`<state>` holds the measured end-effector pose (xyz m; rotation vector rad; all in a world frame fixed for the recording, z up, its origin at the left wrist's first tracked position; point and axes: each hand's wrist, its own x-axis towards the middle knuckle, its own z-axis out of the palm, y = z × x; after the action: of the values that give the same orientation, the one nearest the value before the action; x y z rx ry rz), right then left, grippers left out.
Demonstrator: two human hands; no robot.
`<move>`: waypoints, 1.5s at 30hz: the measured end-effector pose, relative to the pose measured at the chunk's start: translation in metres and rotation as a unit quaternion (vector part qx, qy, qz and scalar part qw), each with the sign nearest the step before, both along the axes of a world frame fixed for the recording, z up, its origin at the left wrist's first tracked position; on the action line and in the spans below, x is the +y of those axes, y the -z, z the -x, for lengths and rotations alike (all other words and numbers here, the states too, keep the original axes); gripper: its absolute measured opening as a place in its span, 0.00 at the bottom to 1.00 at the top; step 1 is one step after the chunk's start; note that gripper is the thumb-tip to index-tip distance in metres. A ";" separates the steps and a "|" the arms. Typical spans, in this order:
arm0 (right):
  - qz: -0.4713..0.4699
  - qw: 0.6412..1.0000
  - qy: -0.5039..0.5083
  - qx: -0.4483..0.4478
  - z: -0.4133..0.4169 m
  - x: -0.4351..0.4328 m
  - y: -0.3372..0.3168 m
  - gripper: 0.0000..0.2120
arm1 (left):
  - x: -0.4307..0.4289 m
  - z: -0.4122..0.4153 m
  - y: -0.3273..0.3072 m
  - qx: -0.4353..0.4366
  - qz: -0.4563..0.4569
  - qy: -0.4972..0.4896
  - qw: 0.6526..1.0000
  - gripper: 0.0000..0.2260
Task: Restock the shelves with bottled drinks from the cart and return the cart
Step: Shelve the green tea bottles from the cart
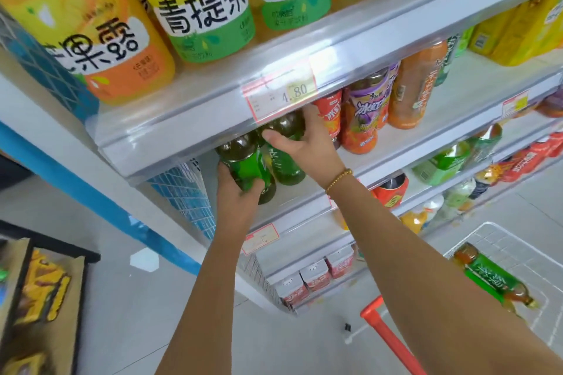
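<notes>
Shelving step: two green bottles going onto the middle shelf [396, 143].
Left hand [236, 192] is grasping the near bottle [246, 166]; right hand [304, 143] is grasping the far bottle [285, 143]. Next: release, then fetch the cart bottle [490, 278].

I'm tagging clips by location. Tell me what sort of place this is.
Most likely a small grocery or convenience store: tiered shelves of bottled drinks, a price tag reading 4.80 on the shelf edge, and a wire cart holding another green tea bottle.
</notes>
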<state>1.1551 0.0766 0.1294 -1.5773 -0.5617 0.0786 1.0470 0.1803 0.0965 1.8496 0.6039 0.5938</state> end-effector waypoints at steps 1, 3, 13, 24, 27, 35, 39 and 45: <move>-0.005 1.000 -0.006 0.018 -0.007 0.002 -0.001 0.26 | 0.004 0.001 0.003 0.006 -0.006 0.008 1.000 0.29; -0.022 0.998 -0.034 0.048 -0.013 0.004 0.000 0.26 | 0.010 0.001 0.007 0.013 -0.019 0.008 1.000 0.28; 0.149 0.985 0.073 -0.037 0.012 0.000 0.066 0.37 | 0.012 -0.012 0.025 0.027 -0.010 -0.027 0.999 0.30; 0.188 0.972 0.125 -0.059 0.006 0.011 0.070 0.36 | 0.012 -0.019 0.030 -0.016 0.015 -0.153 0.988 0.27; 0.185 0.972 0.146 -0.021 0.002 0.016 0.072 0.30 | 0.016 -0.026 0.031 -0.031 0.029 -0.213 0.976 0.25; 0.213 0.960 0.176 -0.053 -0.001 0.019 0.078 0.22 | 0.046 -0.060 0.029 -0.075 0.079 -0.278 0.955 0.23; 0.239 0.953 0.174 -0.064 -0.001 0.020 0.081 0.22 | 0.059 -0.074 0.031 -0.083 0.077 -0.271 0.956 0.24; 0.251 0.949 0.181 -0.062 -0.001 0.021 0.080 0.20 | 0.064 -0.079 0.033 -0.087 0.078 -0.255 0.960 0.25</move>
<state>1.1556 0.0979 0.0489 -2.1728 -0.3530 -0.1701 1.1265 0.2442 0.0632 1.4733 0.9901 1.0054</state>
